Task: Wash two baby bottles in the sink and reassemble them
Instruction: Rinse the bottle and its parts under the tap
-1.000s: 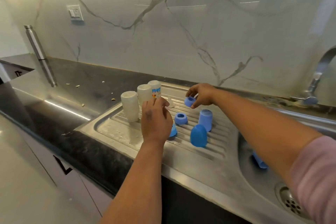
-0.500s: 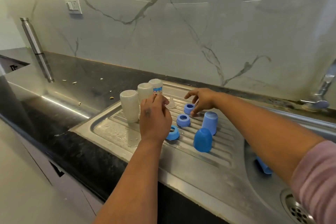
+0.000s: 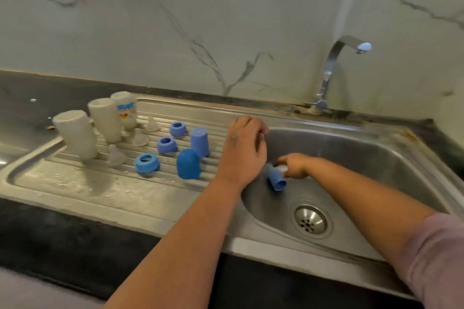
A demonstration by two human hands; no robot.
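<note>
Drain (image 3: pixel 310 220): round perforated steel, nearest, in the sink (image 3: pixel 376 158) floor.
Right hand (image 3: pixel 293 167): low in the basin, fingers curled on a blue cap (image 3: pixel 277 180) lying tilted; a pale item beside it is blurred.
Left hand (image 3: pixel 242 150): over the basin's edge, fingers loosely bent, nothing visibly held.
Drainboard (image 3: pixel 75 183): ribbed steel; three blue rings (image 3: pixel 147 163), two blue caps (image 3: pixel 188 164), clear teats (image 3: pixel 116 155).
Bottles (image 3: pixel 75 134): three, frosted, inverted; farthest bears an unreadable blue label.
Faucet (image 3: pixel 334 63): curved chrome, marble behind.

Sink (image 3: pixel 376 148) brushed steel; caps (image 3: pixel 187 163) matt blue plastic; bottles (image 3: pixel 75 134) seemingly frosted plastic
</note>
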